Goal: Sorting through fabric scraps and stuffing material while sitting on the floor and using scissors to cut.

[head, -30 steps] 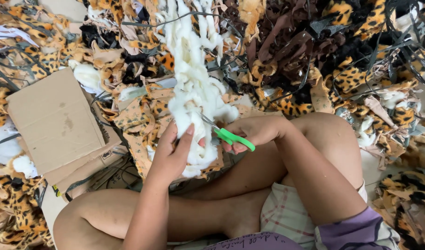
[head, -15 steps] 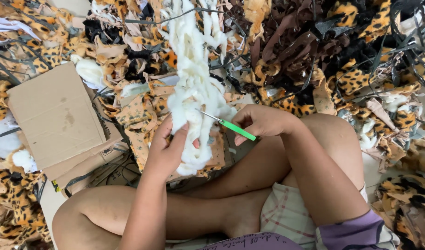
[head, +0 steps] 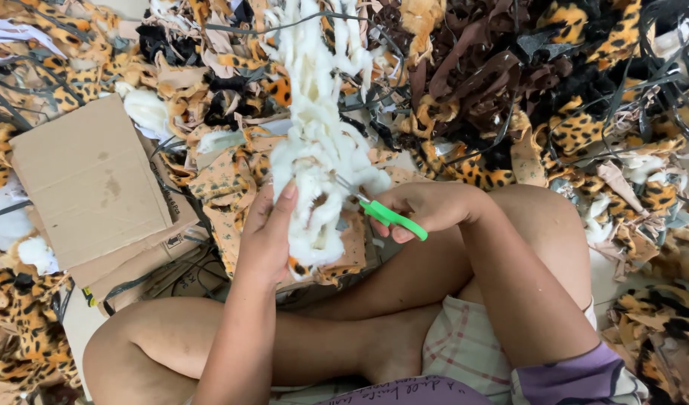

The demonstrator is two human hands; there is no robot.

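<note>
Hands: our left hand grips the white fleece strip from the side, holding it taut; our right hand is closed on the green-handled scissors, blades at the fleece's right edge.
Why so: we judge the left hand steadies the fleece against the blades.
Fleece: it hangs upright before our crossed legs.
Edges: leopard-print scraps crowd all around.
Open room: the cardboard sheet lies bare at left.

One pair of green-handled scissors, one strip of white fleece, one cardboard box and two hands are counted; leopard-print scraps are too many to be counted.
</note>
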